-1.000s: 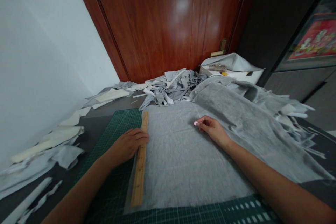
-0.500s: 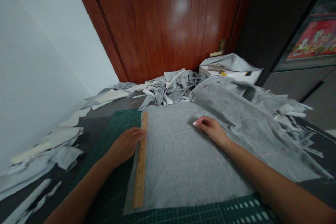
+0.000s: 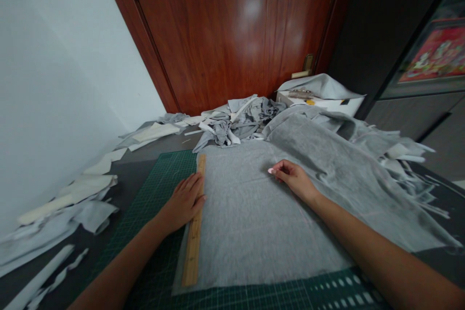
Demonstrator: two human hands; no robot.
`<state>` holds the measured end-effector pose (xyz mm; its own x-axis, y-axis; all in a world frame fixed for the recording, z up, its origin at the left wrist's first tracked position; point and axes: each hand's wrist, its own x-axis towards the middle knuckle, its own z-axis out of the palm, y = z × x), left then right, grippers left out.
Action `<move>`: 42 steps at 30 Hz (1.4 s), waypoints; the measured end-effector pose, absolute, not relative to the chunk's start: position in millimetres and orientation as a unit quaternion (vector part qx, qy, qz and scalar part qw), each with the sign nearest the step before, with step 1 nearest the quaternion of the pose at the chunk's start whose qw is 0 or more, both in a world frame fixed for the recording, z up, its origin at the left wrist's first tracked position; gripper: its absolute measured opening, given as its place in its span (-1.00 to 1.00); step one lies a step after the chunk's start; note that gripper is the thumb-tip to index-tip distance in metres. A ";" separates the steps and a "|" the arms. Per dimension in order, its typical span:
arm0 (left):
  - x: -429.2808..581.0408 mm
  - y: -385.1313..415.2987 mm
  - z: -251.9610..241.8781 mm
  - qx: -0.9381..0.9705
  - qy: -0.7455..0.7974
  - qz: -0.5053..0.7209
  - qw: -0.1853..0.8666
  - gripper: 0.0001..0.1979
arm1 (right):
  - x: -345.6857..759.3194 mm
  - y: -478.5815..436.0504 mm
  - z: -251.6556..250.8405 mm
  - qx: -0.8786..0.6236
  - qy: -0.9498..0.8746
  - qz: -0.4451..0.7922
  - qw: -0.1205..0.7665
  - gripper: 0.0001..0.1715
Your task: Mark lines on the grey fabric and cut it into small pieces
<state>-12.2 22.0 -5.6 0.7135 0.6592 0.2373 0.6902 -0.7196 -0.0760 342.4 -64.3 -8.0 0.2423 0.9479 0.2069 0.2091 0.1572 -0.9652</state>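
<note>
My left hand (image 3: 184, 202) lies on the wooden ruler (image 3: 193, 247), its fingers stretched across the upper half and its thumb at the right edge. The ruler runs lengthwise along the left side of a grey fabric piece (image 3: 240, 223), which is spread over a green cutting mat (image 3: 156, 189). Over the fabric, my right hand (image 3: 290, 178) is closed in a pinch on a small pale pink piece of tailor's chalk (image 3: 271, 171). Faint pinkish lines cross the cloth.
Fabric scraps (image 3: 243, 121) are heaped at the back. More offcuts (image 3: 80, 198) lie along the left wall. On the right, a larger grey cloth (image 3: 319, 155) is bunched beside cut strips (image 3: 417, 179). A white box (image 3: 348, 106) stands before the wooden door (image 3: 225, 34).
My left hand has shifted on the ruler; its fingers now reach further up and its thumb shows at the right edge. My right hand keeps the chalk in nearly the same place.
</note>
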 end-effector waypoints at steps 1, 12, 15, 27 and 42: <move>-12.2 21.5 -5.0 -0.921 -0.370 -0.090 0.080 -0.46 | 342.5 -64.3 -7.9 -0.558 -0.518 0.332 0.557 -0.68; -9.6 12.2 4.7 -0.906 -0.410 -0.046 0.097 -0.44 | 343.1 -64.9 -5.8 -0.566 -0.531 0.323 0.541 -0.71; -9.2 11.7 6.2 -0.907 -0.405 -0.046 0.104 -0.44 | 343.3 -65.0 -5.5 -0.571 -0.537 0.318 0.533 -0.70; -13.6 15.3 2.0 -0.909 -0.399 -0.061 0.102 -0.46 | 341.8 -66.5 -3.5 -0.566 -0.536 0.316 0.541 -0.71; -14.2 18.0 1.2 -0.908 -0.402 -0.073 0.091 -0.51 | 341.0 -66.8 -3.9 -0.561 -0.533 0.317 0.548 -0.73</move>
<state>-14.2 18.0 1.2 0.6664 0.7167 0.2056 0.7432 -0.6606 -0.1059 341.0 -66.8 -3.9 0.2306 0.9460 0.2279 0.2511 0.1684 -0.9532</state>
